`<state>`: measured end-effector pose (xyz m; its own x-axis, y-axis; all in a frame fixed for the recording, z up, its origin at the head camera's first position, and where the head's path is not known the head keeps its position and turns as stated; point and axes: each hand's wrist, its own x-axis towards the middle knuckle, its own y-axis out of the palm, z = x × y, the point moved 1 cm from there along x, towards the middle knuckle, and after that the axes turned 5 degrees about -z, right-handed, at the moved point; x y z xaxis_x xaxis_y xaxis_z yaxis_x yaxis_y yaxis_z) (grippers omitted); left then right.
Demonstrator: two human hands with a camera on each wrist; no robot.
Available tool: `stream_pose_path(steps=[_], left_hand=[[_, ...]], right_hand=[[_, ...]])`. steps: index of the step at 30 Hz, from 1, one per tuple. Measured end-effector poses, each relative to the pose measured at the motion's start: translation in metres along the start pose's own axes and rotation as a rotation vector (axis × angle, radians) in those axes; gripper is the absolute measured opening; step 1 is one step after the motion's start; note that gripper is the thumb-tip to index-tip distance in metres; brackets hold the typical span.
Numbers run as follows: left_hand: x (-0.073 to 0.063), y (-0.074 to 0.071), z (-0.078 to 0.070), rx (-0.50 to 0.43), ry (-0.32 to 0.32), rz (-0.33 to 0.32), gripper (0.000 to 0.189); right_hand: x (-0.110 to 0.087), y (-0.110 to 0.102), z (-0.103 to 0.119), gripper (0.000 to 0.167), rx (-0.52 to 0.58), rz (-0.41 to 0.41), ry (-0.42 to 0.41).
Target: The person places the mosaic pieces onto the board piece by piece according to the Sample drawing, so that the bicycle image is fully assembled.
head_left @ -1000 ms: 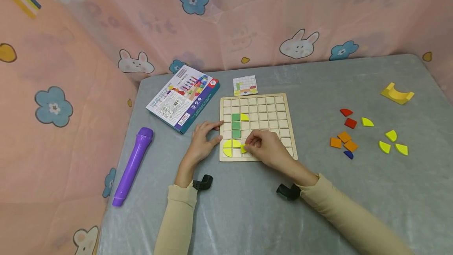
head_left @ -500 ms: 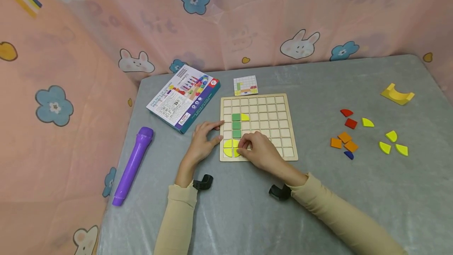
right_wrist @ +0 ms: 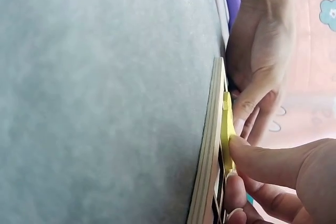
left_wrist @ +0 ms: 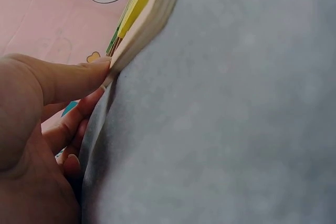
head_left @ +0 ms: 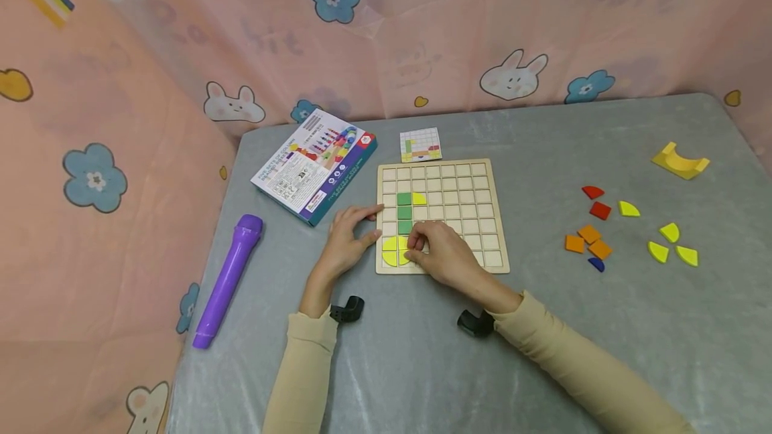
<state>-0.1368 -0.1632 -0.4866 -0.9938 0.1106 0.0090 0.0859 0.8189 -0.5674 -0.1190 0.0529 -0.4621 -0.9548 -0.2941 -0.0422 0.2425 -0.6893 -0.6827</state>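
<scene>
A wooden grid board (head_left: 455, 179) lies on the table with green squares (head_left: 404, 213) and yellow quarter-circle tiles in its cells. My right hand (head_left: 443, 253) pinches a yellow quarter-circle tile (head_left: 403, 258) between thumb and fingers, down at the board's lower left. That tile sits beside several others (head_left: 389, 250), together making a round shape partly hidden by the fingertips. In the right wrist view the thumb presses on a yellow tile (right_wrist: 226, 135) at the board's surface. My left hand (head_left: 345, 243) touches the board's left edge with extended thumb and forefinger.
Behind the board lies a pattern card (head_left: 421, 145), with a printed box (head_left: 313, 166) to its left. A purple microphone (head_left: 229, 280) lies far left. On the right are loose red, orange (head_left: 574, 243), blue and yellow pieces (head_left: 657, 252), plus a yellow arch block (head_left: 680, 161).
My right hand has moved left across the board with the yellow quarter-circle tile, bringing it against the other yellow tiles. The left hand has stayed at the board's edge.
</scene>
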Motion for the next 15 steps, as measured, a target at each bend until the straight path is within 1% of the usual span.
stream_pose_path(steps=[7, 10, 15], left_hand=[[0.0004, 0.0004, -0.0006, -0.004, -0.007, 0.006, 0.046], [0.0006, 0.0003, -0.0009, -0.002, -0.008, 0.005, 0.046], [-0.0002, 0.0002, -0.0008, -0.003, -0.012, 0.003, 0.046]], right_hand=[[0.0017, -0.0022, 0.001, 0.021, 0.017, 0.028, 0.023], [0.0016, -0.0014, 0.0014, 0.021, 0.015, 0.025, 0.035], [-0.0001, -0.0035, -0.0012, 0.02, 0.037, 0.013, 0.025]])
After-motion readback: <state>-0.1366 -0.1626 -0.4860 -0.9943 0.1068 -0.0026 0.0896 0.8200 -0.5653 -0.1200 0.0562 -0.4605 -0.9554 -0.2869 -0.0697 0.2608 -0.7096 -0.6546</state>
